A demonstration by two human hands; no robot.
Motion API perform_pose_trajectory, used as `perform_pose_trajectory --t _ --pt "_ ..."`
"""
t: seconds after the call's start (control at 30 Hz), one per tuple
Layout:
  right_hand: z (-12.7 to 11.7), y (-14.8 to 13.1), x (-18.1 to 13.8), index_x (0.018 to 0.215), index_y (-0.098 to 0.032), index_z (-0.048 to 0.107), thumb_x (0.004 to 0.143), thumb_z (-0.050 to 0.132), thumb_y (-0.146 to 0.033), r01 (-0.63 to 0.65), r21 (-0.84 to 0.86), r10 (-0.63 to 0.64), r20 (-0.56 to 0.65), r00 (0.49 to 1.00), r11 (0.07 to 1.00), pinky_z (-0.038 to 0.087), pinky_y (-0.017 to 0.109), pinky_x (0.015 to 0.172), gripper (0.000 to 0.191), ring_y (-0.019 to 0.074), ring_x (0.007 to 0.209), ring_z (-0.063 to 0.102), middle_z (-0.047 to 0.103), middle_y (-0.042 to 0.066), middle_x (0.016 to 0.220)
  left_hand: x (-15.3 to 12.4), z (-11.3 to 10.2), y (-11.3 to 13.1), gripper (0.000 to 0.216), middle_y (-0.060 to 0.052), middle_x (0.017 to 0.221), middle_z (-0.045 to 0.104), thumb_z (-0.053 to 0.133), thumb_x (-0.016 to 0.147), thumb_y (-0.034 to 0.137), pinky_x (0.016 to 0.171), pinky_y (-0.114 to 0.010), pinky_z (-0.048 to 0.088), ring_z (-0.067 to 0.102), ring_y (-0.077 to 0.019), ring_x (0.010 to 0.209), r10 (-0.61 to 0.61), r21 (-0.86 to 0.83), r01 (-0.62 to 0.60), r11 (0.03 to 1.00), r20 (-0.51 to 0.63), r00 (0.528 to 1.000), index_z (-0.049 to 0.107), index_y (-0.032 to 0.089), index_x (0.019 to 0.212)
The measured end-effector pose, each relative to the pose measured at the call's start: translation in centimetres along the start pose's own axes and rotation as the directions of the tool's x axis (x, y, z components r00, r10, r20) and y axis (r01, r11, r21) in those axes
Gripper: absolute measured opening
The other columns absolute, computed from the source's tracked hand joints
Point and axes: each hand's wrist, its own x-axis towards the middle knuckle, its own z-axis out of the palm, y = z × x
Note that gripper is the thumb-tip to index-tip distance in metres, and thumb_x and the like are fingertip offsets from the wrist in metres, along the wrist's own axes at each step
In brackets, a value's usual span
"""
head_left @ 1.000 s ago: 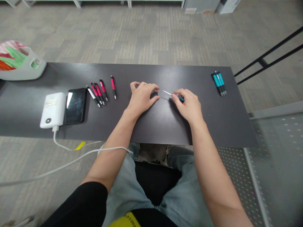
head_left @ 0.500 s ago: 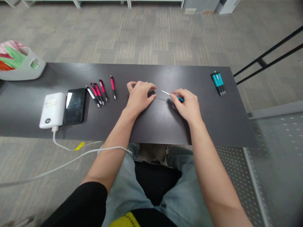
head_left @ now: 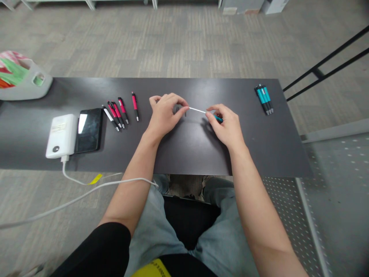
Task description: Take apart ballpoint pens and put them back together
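Observation:
My left hand (head_left: 166, 117) has its thumb and index finger pinched on the far end of a thin white pen refill (head_left: 197, 110). The refill stretches level between both hands and runs into the fingers of my right hand (head_left: 226, 123). Those fingers are closed round a teal pen barrel (head_left: 218, 119), mostly hidden by the hand. Something small and dark shows beneath my left fingers, too unclear to name. Left of my left hand lie a single red pen (head_left: 135, 106), several more red pens (head_left: 123, 109) and a white pen (head_left: 110, 117).
Several teal pens (head_left: 264, 100) lie together at the right of the dark table (head_left: 190, 154). On the left are a black phone (head_left: 88, 130), a white power bank (head_left: 61, 136) and a white basket (head_left: 43, 86) with coloured contents. A white cable (head_left: 95, 189) crosses my left forearm.
My left thumb and index finger have closed on the tip of the refill, which stood free before. More of the white refill shows between the hands. My right hand keeps its grip on the barrel.

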Motion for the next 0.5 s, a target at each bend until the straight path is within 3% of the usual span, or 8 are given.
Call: perform_pose_trajectory --t 0.1,0.17,0.37,0.5 --pt "-0.1 1.4 0.2 0.126 -0.034 0.077 0.112 0.073 -0.065 -0.084 0.006 0.084 -0.099 0.991 0.996 0.062 0.05 0.097 0.034 0.0334 0.098 0.074 0.08 0.006 0.102 -0.1 0.0 -0.8 0.009 -0.006 0.13 0.084 0.073 0.114 0.036 0.129 -0.067 0.036 0.072 -0.04 0.132 -0.055 0.038 0.059 0.997 -0.115 0.992 0.082 0.034 0.113" --pt "-0.1 2.2 0.4 0.13 -0.033 0.075 0.111 0.074 -0.065 -0.114 0.022 0.116 -0.139 0.983 0.993 0.062 0.05 0.097 0.037 0.0334 0.098 0.073 0.079 0.006 0.101 -0.4 0.1 -0.6 0.009 -0.007 0.128 0.084 0.076 0.113 0.037 0.13 -0.07 0.035 0.071 -0.0414 0.131 -0.055 0.07 0.065 0.995 -0.131 0.99 0.081 0.032 0.107" --pt "0.1 2.3 0.6 0.129 -0.033 0.071 0.11 0.076 -0.062 -0.12 0.04 0.124 -0.132 0.983 0.992 0.062 0.05 0.098 0.035 0.0322 0.098 0.072 0.075 0.005 0.099 -1.3 0.7 2.0 0.017 -0.011 0.12 0.082 0.083 0.105 0.033 0.13 -0.078 0.034 0.068 -0.0452 0.13 -0.001 0.111 0.004 0.994 -0.025 1.0 0.081 0.029 0.088" --pt "0.5 2.4 0.5 0.127 -0.033 0.069 0.11 0.076 -0.062 -0.129 0.053 0.135 -0.135 0.982 0.99 0.063 0.05 0.099 0.035 0.0317 0.101 0.073 0.076 0.006 0.105 -1.1 1.1 2.0 0.015 -0.011 0.119 0.081 0.079 0.109 0.034 0.128 -0.076 0.037 0.067 -0.0428 0.128 0.018 0.091 -0.023 0.996 0.049 0.999 0.086 0.031 0.097"
